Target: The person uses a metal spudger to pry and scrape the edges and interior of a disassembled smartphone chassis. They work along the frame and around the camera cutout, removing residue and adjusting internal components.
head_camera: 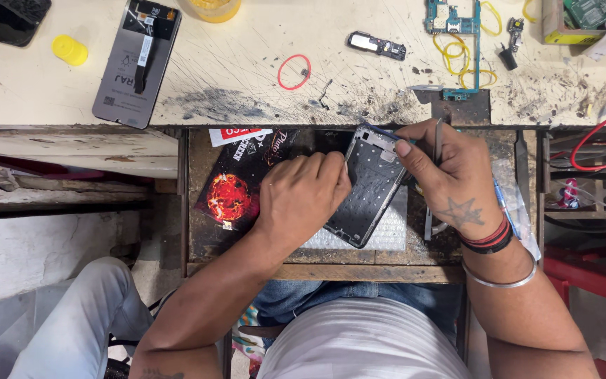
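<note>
Both hands (303, 200) (450, 175) grip dark gutted phone frame (373, 186) in open drawer (198, 203) below worktop (261, 91) edge, R w/ tweezers (435, 151), tight room.

1 head camera looks steeply down, close over the open drawer (331, 270) and scratched bench edge (261, 105).

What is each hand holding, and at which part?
The left hand grips the phone frame along its left long edge. The right hand holds tweezers near the middle and touches the frame's top right corner.
</note>
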{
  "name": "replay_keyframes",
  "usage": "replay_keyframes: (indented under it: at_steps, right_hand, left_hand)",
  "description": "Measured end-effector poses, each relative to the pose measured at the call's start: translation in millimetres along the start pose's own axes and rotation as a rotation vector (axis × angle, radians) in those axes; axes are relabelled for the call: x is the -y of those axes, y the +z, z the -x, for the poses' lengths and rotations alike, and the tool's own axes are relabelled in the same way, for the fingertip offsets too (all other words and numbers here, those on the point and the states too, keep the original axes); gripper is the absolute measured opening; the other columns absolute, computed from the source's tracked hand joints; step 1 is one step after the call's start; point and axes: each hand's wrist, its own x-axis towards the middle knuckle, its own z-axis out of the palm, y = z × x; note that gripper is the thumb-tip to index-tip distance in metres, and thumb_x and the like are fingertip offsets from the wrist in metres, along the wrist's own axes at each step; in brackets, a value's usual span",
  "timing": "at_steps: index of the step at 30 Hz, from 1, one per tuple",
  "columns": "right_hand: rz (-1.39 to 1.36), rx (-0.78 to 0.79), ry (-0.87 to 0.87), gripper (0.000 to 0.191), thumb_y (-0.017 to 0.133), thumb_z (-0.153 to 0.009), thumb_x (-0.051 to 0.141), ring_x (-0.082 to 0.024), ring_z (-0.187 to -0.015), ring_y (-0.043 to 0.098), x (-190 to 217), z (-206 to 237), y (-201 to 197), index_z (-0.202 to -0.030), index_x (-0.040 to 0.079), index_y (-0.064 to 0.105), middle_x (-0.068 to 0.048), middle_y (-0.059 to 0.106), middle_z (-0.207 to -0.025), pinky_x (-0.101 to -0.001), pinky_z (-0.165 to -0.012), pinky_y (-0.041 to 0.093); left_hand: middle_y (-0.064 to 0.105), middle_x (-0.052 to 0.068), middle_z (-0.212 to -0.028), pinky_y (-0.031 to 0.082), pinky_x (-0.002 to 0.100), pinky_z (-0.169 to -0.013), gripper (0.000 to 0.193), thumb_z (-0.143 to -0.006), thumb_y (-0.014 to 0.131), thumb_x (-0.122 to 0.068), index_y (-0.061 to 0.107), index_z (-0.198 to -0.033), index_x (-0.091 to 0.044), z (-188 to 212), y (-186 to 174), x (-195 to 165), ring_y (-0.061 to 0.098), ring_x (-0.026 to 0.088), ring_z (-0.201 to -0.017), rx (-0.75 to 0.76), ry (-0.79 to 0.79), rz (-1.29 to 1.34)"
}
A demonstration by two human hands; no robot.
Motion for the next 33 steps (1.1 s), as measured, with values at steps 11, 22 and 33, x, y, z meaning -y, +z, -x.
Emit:
replay_keyframes:
  at_steps: [11,22,33]
  right_hand:
    - [0.016,0.028,-0.032,0.017,0.072,-0.1,0.015,-0.007,-0.064,0.055,0.8,3.0,-8.5,-0.108,0.001,0.072,-0.005,0.066,-0.069,-0.0275,-0.058,0.045]
    - [-0.128,0.015,0.0,0.018,0.069,-0.105,0.015,-0.005,-0.072,0.052,-9.6,-1.6,-11.0,-0.112,-0.001,0.071,0.001,0.065,-0.08,-0.0233,-0.064,0.044]
    - [-0.248,0.007,0.122,0.019,0.068,-0.104,0.018,-0.002,-0.064,0.046,-10.1,-3.4,-2.2,-0.113,0.001,0.071,0.005,0.059,-0.08,-0.0203,-0.056,0.036]
  left_hand:
    - [0.049,0.002,-0.067,0.049,0.036,-0.06,0.027,-0.089,0.075,-0.017,0.052,-0.076,-0.013,0.2,-2.4,-8.6,0.057,0.02,-0.064,-0.015,0.035,-0.017]
    - [0.077,0.004,-0.091,0.062,0.027,-0.07,0.017,-0.09,0.079,-0.012,0.07,-0.104,-0.009,-1.6,0.0,0.1,0.08,0.014,-0.085,-0.041,-0.424,0.602]
    - [0.077,0.01,-0.091,0.058,0.035,-0.063,0.016,-0.099,0.074,-0.024,0.073,-0.103,-0.009,2.5,-2.3,8.3,0.076,0.025,-0.075,0.09,-0.286,0.458]
